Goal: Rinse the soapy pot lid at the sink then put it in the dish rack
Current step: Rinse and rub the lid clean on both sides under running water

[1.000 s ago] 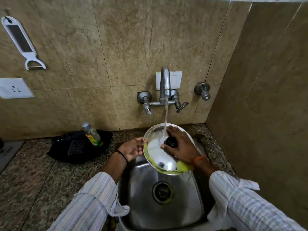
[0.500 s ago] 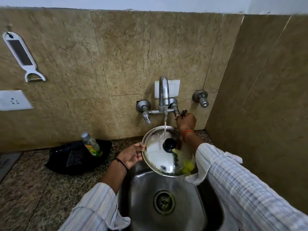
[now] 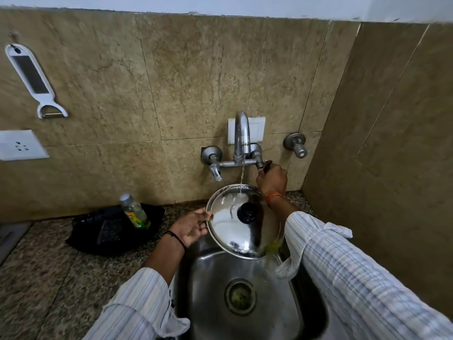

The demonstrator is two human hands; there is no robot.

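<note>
Nearest the camera, two striped sleeves reach over the steel sink (image 3: 208, 290), whose drain (image 3: 240, 296) sits below the work. Above the basin the left hand (image 3: 192, 228) grips the left rim of the pot lid (image 3: 232, 231), fingers curled around the edge, holding it tilted with its shiny dome and black knob (image 3: 247, 213) facing up. Greenish-yellow soap runs off the lid's lower right edge — a blurred streak falling toward the basin. A thin stream of water (image 3: 242, 177) drops from the tap spout (image 3: 241, 133) onto the lid's upper part. Further back the right hand (image 3: 272, 179), an orange band at its wrist, is closed around the tap's right lever handle (image 3: 266, 165). On the granite counter to the left, a clear bottle (image 3: 134, 212) stands on a black tray (image 3: 107, 231). On the tiled wall hang a white peeler (image 3: 34, 79) and a socket plate (image 3: 20, 144) — both well apart from the sink.
</note>
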